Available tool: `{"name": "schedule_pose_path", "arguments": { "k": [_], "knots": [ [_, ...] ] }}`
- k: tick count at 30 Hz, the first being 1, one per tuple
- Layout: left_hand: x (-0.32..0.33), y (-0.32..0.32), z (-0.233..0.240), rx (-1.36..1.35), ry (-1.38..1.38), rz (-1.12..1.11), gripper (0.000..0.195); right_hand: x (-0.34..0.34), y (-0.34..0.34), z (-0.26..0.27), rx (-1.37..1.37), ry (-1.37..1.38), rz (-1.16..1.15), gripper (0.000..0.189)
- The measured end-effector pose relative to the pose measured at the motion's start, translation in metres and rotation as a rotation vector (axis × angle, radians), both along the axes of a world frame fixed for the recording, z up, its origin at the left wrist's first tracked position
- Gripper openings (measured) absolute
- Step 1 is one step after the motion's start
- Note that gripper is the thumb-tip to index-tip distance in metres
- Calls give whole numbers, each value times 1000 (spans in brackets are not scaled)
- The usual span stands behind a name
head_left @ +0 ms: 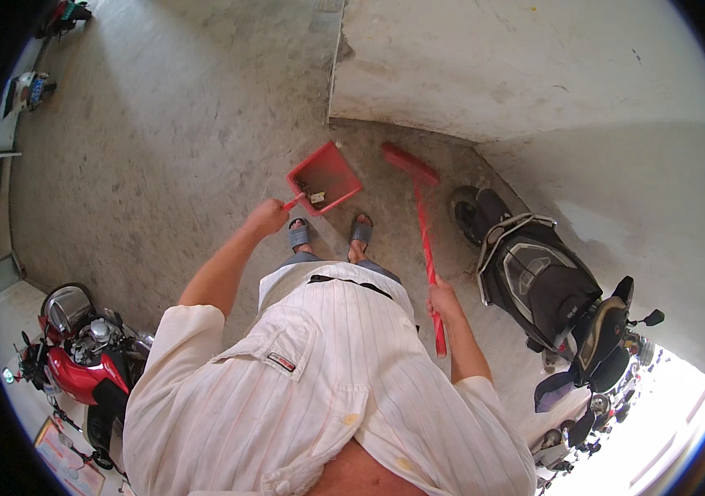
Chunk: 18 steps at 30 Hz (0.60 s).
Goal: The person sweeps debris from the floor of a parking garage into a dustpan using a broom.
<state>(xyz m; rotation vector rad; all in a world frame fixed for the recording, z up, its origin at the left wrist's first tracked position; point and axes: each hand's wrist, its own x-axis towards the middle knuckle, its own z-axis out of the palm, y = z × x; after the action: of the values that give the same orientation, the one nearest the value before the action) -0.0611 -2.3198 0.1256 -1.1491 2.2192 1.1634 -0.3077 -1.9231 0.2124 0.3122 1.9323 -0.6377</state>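
Observation:
My left hand (pixel 268 217) grips the short handle of a red plastic dustpan (pixel 335 175), which is in front of my feet. Inside the pan, dirt and a small pale scrap (pixel 318 198) lie towards the handle side. My right hand (pixel 443 299) is closed around the red stick of a broom (pixel 425 229). The red broom head (pixel 410 163) is on the floor to the right of the dustpan, apart from it and close to the foot of the wall.
A black scooter (pixel 538 279) stands close on my right along the white wall (pixel 513 68). To the left is a red motorcycle (pixel 89 375). The wall's corner juts out ahead over the concrete floor (pixel 160 124). More motorbikes (pixel 600 406) line the bright opening at lower right.

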Motion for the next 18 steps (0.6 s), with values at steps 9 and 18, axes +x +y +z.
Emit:
{"name": "schedule_pose_path", "arguments": {
  "k": [9, 18],
  "knots": [
    [-24, 13, 19, -49, -115, -131, 32, 8, 18, 50, -117, -67, -153, 40],
    [-43, 31, 35, -57, -179, -165, 37, 48, 5, 6, -301, -9, 273, 54]
  ]
}}
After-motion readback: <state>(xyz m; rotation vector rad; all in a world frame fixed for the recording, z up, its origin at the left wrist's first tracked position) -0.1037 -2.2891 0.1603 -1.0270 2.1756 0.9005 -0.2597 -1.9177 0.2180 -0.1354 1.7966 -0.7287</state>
